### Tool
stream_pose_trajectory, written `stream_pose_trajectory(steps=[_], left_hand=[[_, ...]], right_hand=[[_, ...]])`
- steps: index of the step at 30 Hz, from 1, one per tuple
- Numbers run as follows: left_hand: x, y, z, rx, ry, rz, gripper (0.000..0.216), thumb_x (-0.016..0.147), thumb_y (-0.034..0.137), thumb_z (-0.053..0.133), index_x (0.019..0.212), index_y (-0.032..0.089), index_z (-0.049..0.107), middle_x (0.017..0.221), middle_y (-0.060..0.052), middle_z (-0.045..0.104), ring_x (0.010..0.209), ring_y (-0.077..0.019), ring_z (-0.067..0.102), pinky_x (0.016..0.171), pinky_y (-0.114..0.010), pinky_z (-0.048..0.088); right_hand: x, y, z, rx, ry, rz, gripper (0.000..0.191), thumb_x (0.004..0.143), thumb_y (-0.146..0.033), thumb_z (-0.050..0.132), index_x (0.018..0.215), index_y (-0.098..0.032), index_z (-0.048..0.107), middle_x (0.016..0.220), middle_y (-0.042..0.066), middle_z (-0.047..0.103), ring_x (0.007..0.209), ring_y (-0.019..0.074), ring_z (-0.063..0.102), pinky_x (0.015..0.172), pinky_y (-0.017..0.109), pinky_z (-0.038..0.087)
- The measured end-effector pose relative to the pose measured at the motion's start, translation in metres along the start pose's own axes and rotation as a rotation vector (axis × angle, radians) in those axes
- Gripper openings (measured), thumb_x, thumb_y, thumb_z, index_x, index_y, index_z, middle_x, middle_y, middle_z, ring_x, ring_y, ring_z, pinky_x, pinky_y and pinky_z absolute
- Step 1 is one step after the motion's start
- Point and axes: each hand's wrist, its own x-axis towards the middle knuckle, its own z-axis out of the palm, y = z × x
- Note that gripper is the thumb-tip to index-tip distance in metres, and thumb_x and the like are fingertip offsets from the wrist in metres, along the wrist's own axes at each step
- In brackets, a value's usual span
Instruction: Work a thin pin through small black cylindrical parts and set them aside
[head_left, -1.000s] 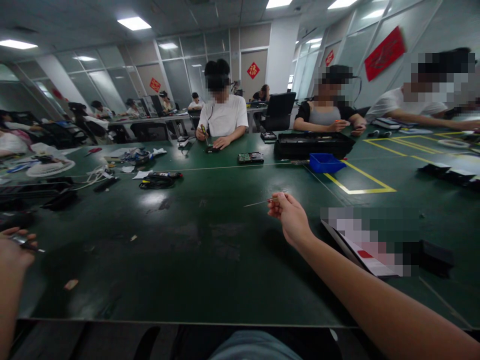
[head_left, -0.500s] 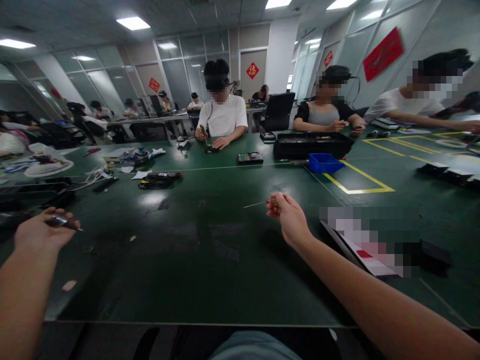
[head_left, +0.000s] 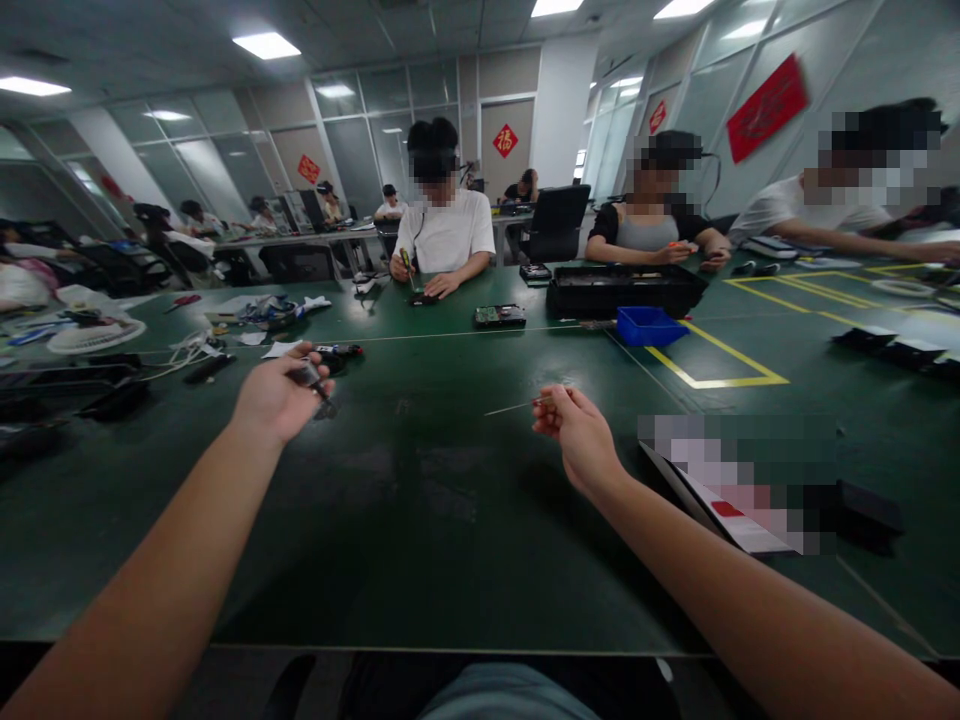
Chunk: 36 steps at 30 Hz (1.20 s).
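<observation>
My left hand [head_left: 281, 392] is raised over the left-centre of the green table [head_left: 360, 560], its fingers curled round a short dark-and-silver cylindrical tool [head_left: 306, 374]. Motion blur hides the tool's exact kind. Just behind that hand lies a coiled black cable [head_left: 341, 360], partly covered by it. Right of centre, my right hand [head_left: 574, 425] pinches a thin metal rod [head_left: 508, 409], which points left across the table. The fingers hide the rod's other end. A wide gap separates the two hands, and the rod and the tool do not touch.
Across the table a person [head_left: 448, 230] works on a small dark device with a screwdriver. A hard drive-like unit [head_left: 500, 316], a long black casing [head_left: 626, 292] and a blue bin [head_left: 651, 327] stand at the back. Beside my right forearm lies a partly blurred-out flat object [head_left: 739, 510].
My left hand has swung right and away from me with the tool, from the far left towards the coiled cable. My right hand and its rod have stayed in place.
</observation>
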Motion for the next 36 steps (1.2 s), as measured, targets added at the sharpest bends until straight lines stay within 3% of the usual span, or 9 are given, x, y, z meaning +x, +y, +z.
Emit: stream_pose_trajectory(steps=[6,10,16,20,22,24,27,31,36], left_hand=[[-0.04,-0.042,0.061,-0.019,-0.302,-0.082,0.035,0.062,0.004,0.049,0.094,0.015,0.06,0.076,-0.002,0.054,0.067,-0.015,0.052,0.068,-0.031,0.047],[-0.067,-0.08,0.086,0.193,-0.471,0.001,0.037,0.061,0.005,0.047,0.095,0.015,0.059,0.076,-0.002,0.056,0.071,-0.0151,0.052,0.07,-0.029,0.043],[-0.091,-0.126,0.084,0.927,-0.836,0.289,0.039,0.082,0.01,0.04,0.113,0.021,0.06,0.086,-0.001,0.062,0.084,-0.0186,0.056,0.095,-0.041,0.043],[-0.089,-0.137,0.073,1.17,-0.964,0.421,0.042,0.08,0.01,0.047,0.119,0.024,0.059,0.093,0.0,0.063,0.097,-0.0203,0.059,0.12,-0.058,0.013],[-0.083,-0.14,0.069,1.201,-0.98,0.439,0.051,0.075,0.009,0.055,0.124,0.023,0.056,0.102,-0.002,0.063,0.104,-0.0224,0.058,0.12,-0.058,0.016],[-0.076,-0.142,0.066,1.186,-0.935,0.449,0.057,0.073,0.005,0.054,0.127,0.022,0.055,0.11,-0.005,0.062,0.109,-0.0236,0.057,0.113,-0.051,0.033],[-0.065,-0.145,0.063,1.14,-0.826,0.439,0.045,0.08,0.002,0.05,0.119,0.02,0.061,0.112,-0.007,0.065,0.106,-0.0222,0.059,0.098,-0.04,0.048],[-0.054,-0.147,0.061,1.118,-0.778,0.494,0.033,0.082,0.005,0.06,0.11,0.021,0.069,0.117,-0.006,0.067,0.112,-0.023,0.059,0.104,-0.043,0.044],[-0.053,-0.147,0.06,1.071,-0.756,0.508,0.041,0.084,0.011,0.066,0.122,0.024,0.066,0.125,-0.007,0.066,0.119,-0.0251,0.057,0.107,-0.046,0.041]], right_hand=[[0.001,0.0,-0.001,0.005,0.012,-0.013,0.024,0.085,-0.047,0.064,0.087,-0.024,0.065,0.077,0.001,0.066,0.066,0.016,0.059,0.061,0.03,0.05],[0.0,-0.002,-0.001,-0.002,0.013,-0.011,0.024,0.084,-0.047,0.065,0.087,-0.024,0.065,0.078,0.002,0.066,0.068,0.0163,0.06,0.063,0.03,0.051],[-0.003,-0.007,0.003,-0.026,-0.004,-0.002,0.028,0.083,-0.051,0.066,0.087,-0.023,0.064,0.076,0.001,0.064,0.065,0.015,0.057,0.062,0.03,0.048],[-0.002,-0.005,0.003,-0.1,-0.044,0.0,0.03,0.082,-0.053,0.065,0.089,-0.023,0.063,0.078,0.001,0.064,0.067,0.0151,0.057,0.065,0.03,0.048],[0.0,-0.002,0.001,-0.17,-0.071,-0.024,0.03,0.083,-0.052,0.064,0.092,-0.023,0.063,0.08,0.001,0.064,0.07,0.0158,0.058,0.068,0.031,0.047],[0.001,0.0,0.0,-0.255,-0.096,-0.058,0.03,0.085,-0.051,0.062,0.095,-0.023,0.064,0.083,0.001,0.065,0.074,0.0169,0.059,0.071,0.032,0.047],[0.001,0.0,-0.002,-0.378,-0.156,-0.1,0.03,0.089,-0.051,0.059,0.091,-0.021,0.065,0.08,0.002,0.066,0.073,0.0171,0.06,0.072,0.033,0.047],[-0.005,-0.007,0.0,-0.437,-0.203,-0.149,0.035,0.089,-0.053,0.061,0.077,-0.021,0.064,0.067,0.0,0.061,0.066,0.016,0.056,0.068,0.032,0.044],[-0.008,-0.015,0.002,-0.215,-0.138,-0.142,0.025,0.085,-0.046,0.066,0.081,-0.021,0.067,0.073,0.001,0.064,0.067,0.0156,0.057,0.069,0.032,0.046]])
